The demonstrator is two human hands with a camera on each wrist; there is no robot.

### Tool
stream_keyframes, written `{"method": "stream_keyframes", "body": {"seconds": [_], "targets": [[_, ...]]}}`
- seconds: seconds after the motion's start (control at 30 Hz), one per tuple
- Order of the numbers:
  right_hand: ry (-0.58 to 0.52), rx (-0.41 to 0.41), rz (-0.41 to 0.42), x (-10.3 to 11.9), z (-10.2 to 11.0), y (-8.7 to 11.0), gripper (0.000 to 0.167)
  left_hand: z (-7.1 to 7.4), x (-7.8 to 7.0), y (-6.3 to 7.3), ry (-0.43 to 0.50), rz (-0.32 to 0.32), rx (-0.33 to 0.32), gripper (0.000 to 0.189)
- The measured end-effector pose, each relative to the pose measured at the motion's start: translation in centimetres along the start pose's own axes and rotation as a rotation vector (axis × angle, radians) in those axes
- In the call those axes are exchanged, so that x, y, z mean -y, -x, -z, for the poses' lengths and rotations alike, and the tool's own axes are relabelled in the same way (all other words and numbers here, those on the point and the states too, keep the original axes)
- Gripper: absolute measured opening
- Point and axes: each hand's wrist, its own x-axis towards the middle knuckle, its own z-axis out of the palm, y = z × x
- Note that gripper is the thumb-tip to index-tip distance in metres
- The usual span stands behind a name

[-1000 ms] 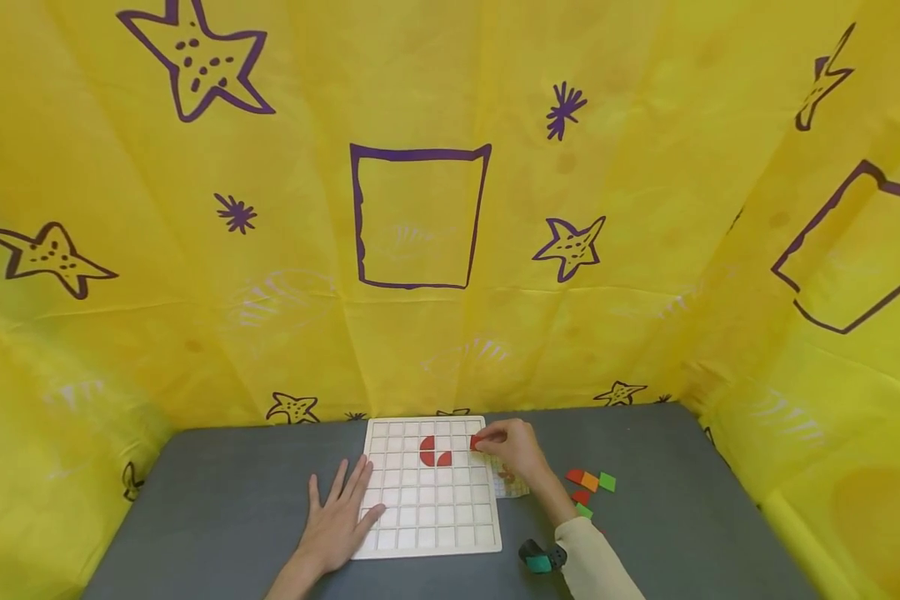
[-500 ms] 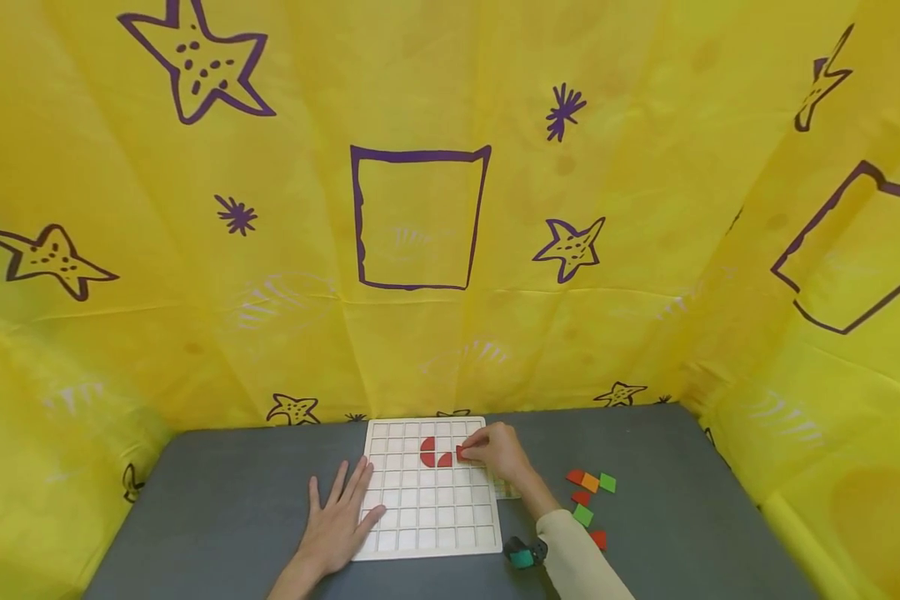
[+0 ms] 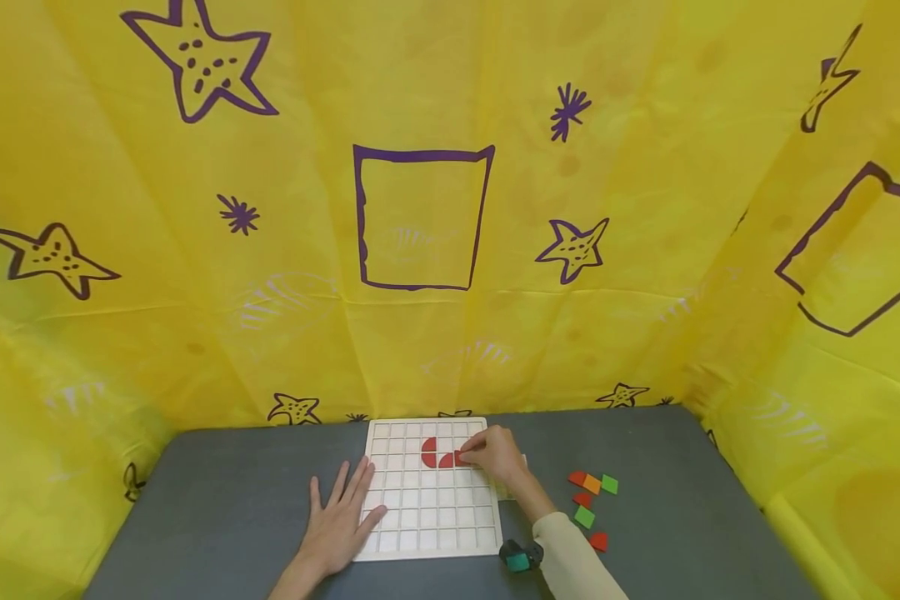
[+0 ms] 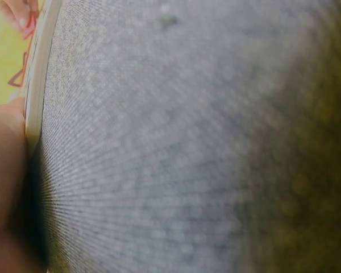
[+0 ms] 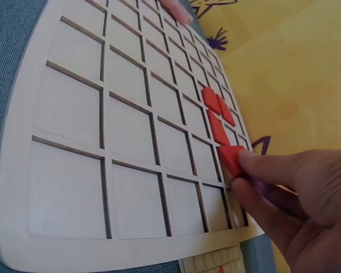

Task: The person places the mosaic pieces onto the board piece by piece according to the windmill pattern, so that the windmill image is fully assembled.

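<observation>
A white wooden grid board (image 3: 408, 518) lies on the grey table. My left hand (image 3: 335, 523) rests along its left edge with the fingers spread and the thumb over the board. Between thumb and fingers, my right hand (image 3: 497, 457) pinches a red tile (image 5: 231, 160) at a cell toward the board's far right. In the right wrist view this tile sits tilted at the cell's edge, its far side partly covered by fingertips. Several red rounded tiles (image 5: 218, 126) lie in cells just beside it. The left wrist view is mostly blurred table surface (image 4: 170, 142).
Right of the board lie loose tiles: an orange one (image 3: 592, 484), green ones (image 3: 584, 517) and red ones (image 3: 598, 542). A gridded card (image 5: 210, 263) shows partly beside the board's edge. Yellow patterned cloth (image 3: 420, 350) rises behind and at both sides of the table.
My right hand has carried the red tile left and slightly down, from the board's right edge to a cell beside the other red tiles. The left hand stays in place.
</observation>
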Motion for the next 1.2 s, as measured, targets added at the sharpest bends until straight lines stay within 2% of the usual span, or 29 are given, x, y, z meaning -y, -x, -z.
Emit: {"method": "stream_keyframes", "body": {"seconds": [0.2, 0.63, 0.8, 1.0, 1.2], "targets": [[0.047, 0.014, 0.001, 0.1, -0.2, -0.1, 0.004, 0.5, -0.3, 0.0, -0.014, 0.025, 0.034, 0.07], [0.096, 0.032, 0.051, -0.3, -0.2, 0.0, 0.006, 0.2, -0.2, 0.1, -0.005, 0.009, 0.017, 0.071], [0.075, 0.066, 0.092, -0.7, 0.8, -0.1, 0.006, 0.4, -0.6, 0.0, 0.001, 0.012, 0.03, 0.071], [0.085, 0.043, 0.155, -0.8, 2.4, 0.0, 0.007, 0.9, -0.9, -0.1, -0.024, 0.037, 0.062, 0.07], [0.069, 0.052, 0.129, -1.2, 3.4, 0.8, 0.009, 1.0, -0.9, -0.1, -0.019, 0.041, 0.071, 0.071]]}}
